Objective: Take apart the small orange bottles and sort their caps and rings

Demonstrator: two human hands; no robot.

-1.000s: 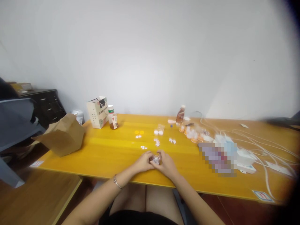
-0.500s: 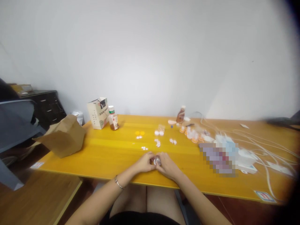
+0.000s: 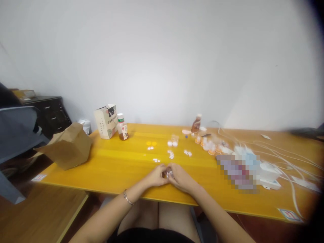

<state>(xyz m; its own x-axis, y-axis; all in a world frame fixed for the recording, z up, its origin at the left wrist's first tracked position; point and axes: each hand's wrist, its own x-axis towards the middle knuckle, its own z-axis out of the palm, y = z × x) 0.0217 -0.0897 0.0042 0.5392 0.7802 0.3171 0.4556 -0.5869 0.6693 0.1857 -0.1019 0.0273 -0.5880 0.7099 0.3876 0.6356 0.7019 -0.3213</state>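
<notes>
My left hand [image 3: 158, 175] and my right hand [image 3: 179, 177] meet just above the near part of the yellow table. Their fingers are closed around a small round, clear-and-white object [image 3: 169, 174], largely hidden by the fingers, so its kind is unclear. Just beyond my hands lie small white pieces [image 3: 156, 160]. More white pieces [image 3: 170, 155] sit farther back, with another little group [image 3: 187, 153] to their right. Behind them are two round white discs [image 3: 172, 143] and two yellow discs [image 3: 151, 143].
A brown paper bag [image 3: 72, 146], a printed carton bag [image 3: 106, 123] and a drink bottle [image 3: 123, 128] stand at left. Back right are a brown bottle [image 3: 196, 124], orange-and-white small containers [image 3: 209, 145], white cables [image 3: 288, 158] and a pixelated flat item [image 3: 235, 172].
The view has shifted very slightly. My right hand has turned a little over the small round object, which now shows less between my fingers. The things on the table stay put.
</notes>
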